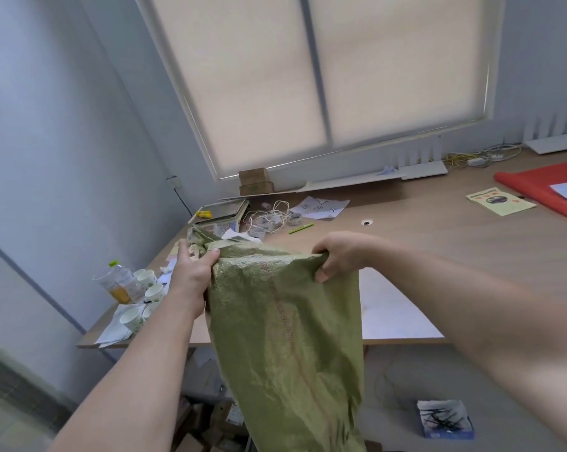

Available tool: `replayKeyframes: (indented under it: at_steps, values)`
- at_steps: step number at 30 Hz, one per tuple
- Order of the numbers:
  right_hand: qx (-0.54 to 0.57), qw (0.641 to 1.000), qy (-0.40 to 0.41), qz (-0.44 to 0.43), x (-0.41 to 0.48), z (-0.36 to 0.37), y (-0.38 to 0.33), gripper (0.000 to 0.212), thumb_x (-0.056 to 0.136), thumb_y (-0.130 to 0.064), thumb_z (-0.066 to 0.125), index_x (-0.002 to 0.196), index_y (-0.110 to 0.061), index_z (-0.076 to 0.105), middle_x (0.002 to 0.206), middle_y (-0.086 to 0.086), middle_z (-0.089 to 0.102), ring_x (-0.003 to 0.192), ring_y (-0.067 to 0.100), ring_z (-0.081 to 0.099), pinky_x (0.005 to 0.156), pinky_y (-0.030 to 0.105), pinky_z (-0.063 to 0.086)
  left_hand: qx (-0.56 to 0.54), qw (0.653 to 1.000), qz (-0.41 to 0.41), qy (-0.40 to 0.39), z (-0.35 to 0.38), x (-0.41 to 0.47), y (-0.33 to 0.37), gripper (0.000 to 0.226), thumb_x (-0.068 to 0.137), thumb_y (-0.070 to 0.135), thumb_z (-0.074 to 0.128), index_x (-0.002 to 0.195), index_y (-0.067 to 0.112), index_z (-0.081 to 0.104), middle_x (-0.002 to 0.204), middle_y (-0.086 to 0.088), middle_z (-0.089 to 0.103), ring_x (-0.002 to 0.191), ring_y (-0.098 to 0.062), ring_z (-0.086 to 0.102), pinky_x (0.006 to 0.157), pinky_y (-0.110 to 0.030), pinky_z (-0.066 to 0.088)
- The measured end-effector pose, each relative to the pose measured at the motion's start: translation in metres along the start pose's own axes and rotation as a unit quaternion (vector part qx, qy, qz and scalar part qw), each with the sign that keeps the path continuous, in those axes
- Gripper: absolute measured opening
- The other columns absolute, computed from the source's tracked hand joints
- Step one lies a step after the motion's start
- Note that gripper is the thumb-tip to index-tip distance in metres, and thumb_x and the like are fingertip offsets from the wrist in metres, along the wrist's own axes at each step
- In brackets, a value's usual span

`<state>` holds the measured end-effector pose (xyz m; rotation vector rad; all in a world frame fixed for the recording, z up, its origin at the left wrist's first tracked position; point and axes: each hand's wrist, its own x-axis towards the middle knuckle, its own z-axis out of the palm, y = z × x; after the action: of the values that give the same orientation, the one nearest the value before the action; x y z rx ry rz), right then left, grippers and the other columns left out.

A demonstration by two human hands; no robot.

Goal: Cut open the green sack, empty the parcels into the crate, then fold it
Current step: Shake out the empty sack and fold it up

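Gripping the limp green sack [285, 321], left hand [190, 275] at nine o'clock, right hand [337, 256] at three, the person is likely needing a tauter edge before folding.

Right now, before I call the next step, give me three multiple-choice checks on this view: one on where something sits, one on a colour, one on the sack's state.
1. Where do the paper cups stand?
A) on the table's left end, by the bottle
B) on the window ledge
C) on the floor

2. What colour is the cloth at the table's far right?
A) blue
B) red
C) black

3. How is the green sack held?
A) flat on the table
B) hanging, left hand and right hand gripping its top edge
C) rolled under one arm

Answers: 1 A, the cups cluster beside the bottle at the left end; 2 B, the cloth is plainly red; 3 B, both hands grip the top edge and the sack hangs limp.
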<state>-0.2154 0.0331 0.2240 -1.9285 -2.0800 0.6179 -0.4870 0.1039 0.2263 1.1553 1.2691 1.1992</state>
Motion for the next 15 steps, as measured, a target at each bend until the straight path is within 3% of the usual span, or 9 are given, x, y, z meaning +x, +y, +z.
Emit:
replayKeyframes:
  at_steps: [2, 4, 6, 8, 10, 13, 15]
  values:
    - [0.017, 0.999, 0.04, 0.001, 0.0033, 0.0047, -0.0024, 0.027, 0.08, -0.031, 0.074, 0.066, -0.021, 0.053, 0.072, -0.002, 0.052, 0.079, 0.022, 0.05, 0.053, 0.027, 0.033, 0.029, 1.0, -0.004, -0.001, -0.0007, -0.0018, 0.0017, 0.099, 0.081, 0.018, 0.077, 0.153, 0.04, 0.013, 0.156, -0.008, 0.037, 0.109, -0.036, 0.064, 0.085, -0.059, 0.056]
    - [0.151, 0.987, 0.063, 0.008, 0.007, 0.0071, 0.0001, 0.026, 0.079, -0.024, 0.073, 0.061, -0.019, 0.055, 0.072, -0.002, 0.052, 0.074, 0.02, 0.051, 0.056, 0.027, 0.037, 0.043, 0.999, -0.002, 0.008, -0.0032, -0.001, 0.0022, 0.102, 0.071, 0.021, 0.084, 0.148, 0.043, 0.021, 0.155, -0.011, 0.038, 0.114, -0.038, 0.06, 0.09, -0.061, 0.053]
    - [0.293, 0.953, 0.076, 0.013, 0.0068, 0.0065, 0.0, 0.008, 0.076, -0.018, 0.073, 0.071, -0.016, 0.068, 0.079, 0.002, 0.063, 0.077, 0.02, 0.059, 0.064, 0.029, 0.046, 0.052, 0.999, 0.014, 0.005, -0.005, -0.0006, 0.0039, 0.09, 0.066, 0.023, 0.087, 0.134, 0.046, 0.032, 0.147, -0.013, 0.047, 0.114, -0.038, 0.06, 0.093, -0.059, 0.052]
    - [0.359, 0.929, 0.088, 0.021, 0.0065, 0.0049, -0.0002, 0.026, 0.069, -0.02, 0.074, 0.093, -0.01, 0.073, 0.097, 0.009, 0.072, 0.092, 0.025, 0.067, 0.078, 0.035, 0.054, 0.08, 0.996, 0.041, -0.019, -0.0039, -0.0031, 0.0061, 0.067, 0.072, 0.023, 0.085, 0.121, 0.042, 0.044, 0.134, -0.016, 0.057, 0.109, -0.039, 0.064, 0.092, -0.055, 0.054]
    - [0.388, 0.915, 0.108, 0.02, 0.0076, 0.0047, -0.0012, 0.035, 0.066, -0.021, 0.075, 0.099, -0.01, 0.073, 0.105, 0.012, 0.072, 0.098, 0.027, 0.068, 0.087, 0.042, 0.055, 0.11, 0.99, 0.067, -0.049, -0.004, -0.0033, 0.0062, 0.047, 0.075, 0.029, 0.083, 0.112, 0.044, 0.06, 0.132, -0.017, 0.057, 0.114, -0.036, 0.062, 0.094, -0.051, 0.054]
    - [0.403, 0.904, 0.139, 0.017, 0.0096, 0.0029, 0.0009, 0.017, 0.076, -0.017, 0.075, 0.092, -0.013, 0.071, 0.09, 0.006, 0.07, 0.087, 0.023, 0.066, 0.074, 0.033, 0.054, 0.196, 0.971, 0.116, -0.075, -0.0079, -0.006, 0.0079, 0.056, 0.066, 0.051, 0.084, 0.11, 0.068, 0.054, 0.146, 0.0, 0.045, 0.131, -0.025, 0.048, 0.106, -0.05, 0.046]
    - [0.389, 0.907, 0.161, 0.017, 0.009, 0.0023, -0.0003, 0.009, 0.078, -0.019, 0.074, 0.085, -0.017, 0.068, 0.08, 0.0, 0.065, 0.078, 0.018, 0.061, 0.064, 0.027, 0.046, 0.228, 0.96, 0.13, -0.094, -0.0094, -0.0061, 0.0074, 0.062, 0.061, 0.066, 0.078, 0.116, 0.07, 0.049, 0.148, 0.005, 0.044, 0.134, -0.023, 0.047, 0.105, -0.048, 0.045]
